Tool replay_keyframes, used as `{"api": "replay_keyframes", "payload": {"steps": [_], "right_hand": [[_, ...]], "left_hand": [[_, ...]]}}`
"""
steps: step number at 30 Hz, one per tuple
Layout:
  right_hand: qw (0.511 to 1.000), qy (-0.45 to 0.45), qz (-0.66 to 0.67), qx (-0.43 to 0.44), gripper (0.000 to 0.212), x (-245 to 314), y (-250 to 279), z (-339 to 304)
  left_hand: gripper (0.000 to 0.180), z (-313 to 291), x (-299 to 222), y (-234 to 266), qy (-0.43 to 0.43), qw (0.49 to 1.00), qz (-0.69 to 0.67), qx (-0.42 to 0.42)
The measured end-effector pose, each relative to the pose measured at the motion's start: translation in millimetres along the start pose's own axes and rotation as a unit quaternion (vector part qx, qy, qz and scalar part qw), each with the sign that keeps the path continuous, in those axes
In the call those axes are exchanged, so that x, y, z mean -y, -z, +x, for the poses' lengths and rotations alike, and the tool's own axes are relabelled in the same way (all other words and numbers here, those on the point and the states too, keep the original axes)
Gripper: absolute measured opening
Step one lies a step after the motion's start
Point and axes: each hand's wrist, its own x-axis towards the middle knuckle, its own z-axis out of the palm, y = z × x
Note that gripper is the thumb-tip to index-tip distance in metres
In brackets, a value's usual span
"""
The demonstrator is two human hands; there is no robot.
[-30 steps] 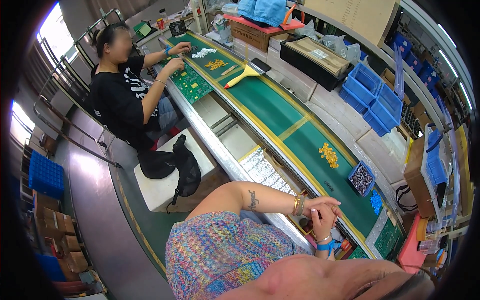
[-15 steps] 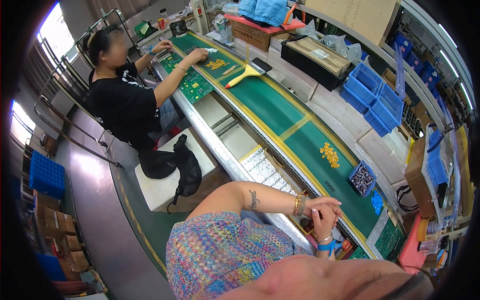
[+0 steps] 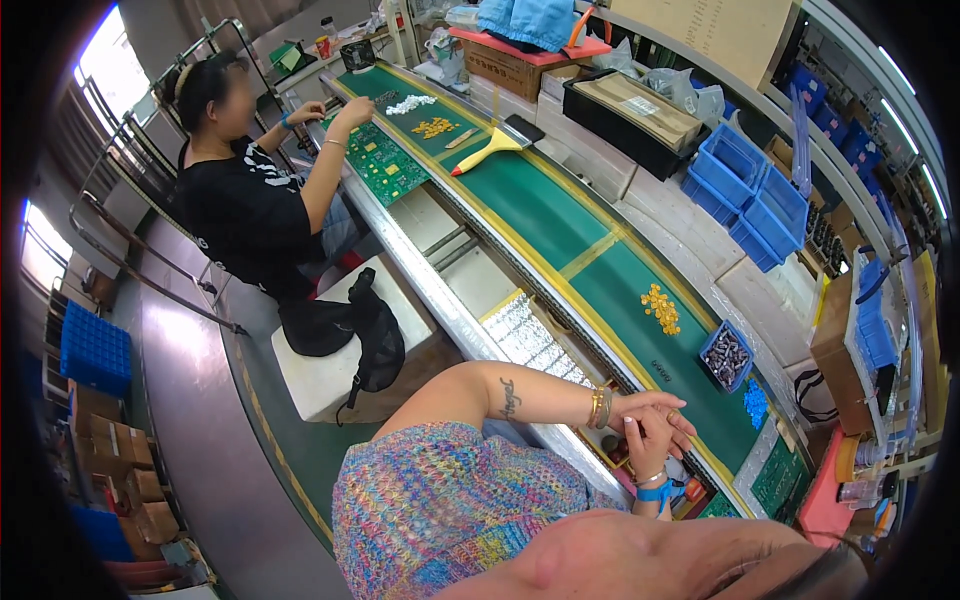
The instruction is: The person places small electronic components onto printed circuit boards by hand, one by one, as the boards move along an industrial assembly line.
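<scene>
My left hand (image 3: 636, 403) reaches in from the left over the near edge of the green belt, its fingers stretched out. From below, my right hand (image 3: 650, 440) lies against it, thumb raised and apart; some of its fingers are hidden where the hands overlap. Neither holds a part. A blue strap (image 3: 656, 491) circles my right wrist. On the belt (image 3: 610, 300) beyond lie a heap of orange-yellow disc-like parts (image 3: 660, 310), several small black parts (image 3: 661, 371), a blue bin (image 3: 726, 357) full of dark cylindrical parts, and a heap of bright blue parts (image 3: 754, 404).
Across at the left, a co-worker (image 3: 245, 190) sits over green circuit boards (image 3: 385, 170). White parts (image 3: 410, 104) and a yellow-handled brush (image 3: 488, 152) lie on the far belt. Another circuit board (image 3: 780, 478) lies at the right. Stacked blue bins (image 3: 765, 215) stand behind the belt.
The co-worker's hand has drawn back from the far belt to the circuit boards, uncovering the white parts. My hands stay together; the fingers beside my right hand have shifted slightly lower and outward.
</scene>
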Motion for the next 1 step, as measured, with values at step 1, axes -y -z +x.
{"api": "replay_keyframes", "payload": {"steps": [1], "right_hand": [[1.000, 0.000, 0.000, 0.000, 0.006, 0.0, 0.1, -0.3]], "left_hand": [[0.061, -0.1, -0.4, 2.5, 0.002, 1.000, 0.011, 0.016]]}}
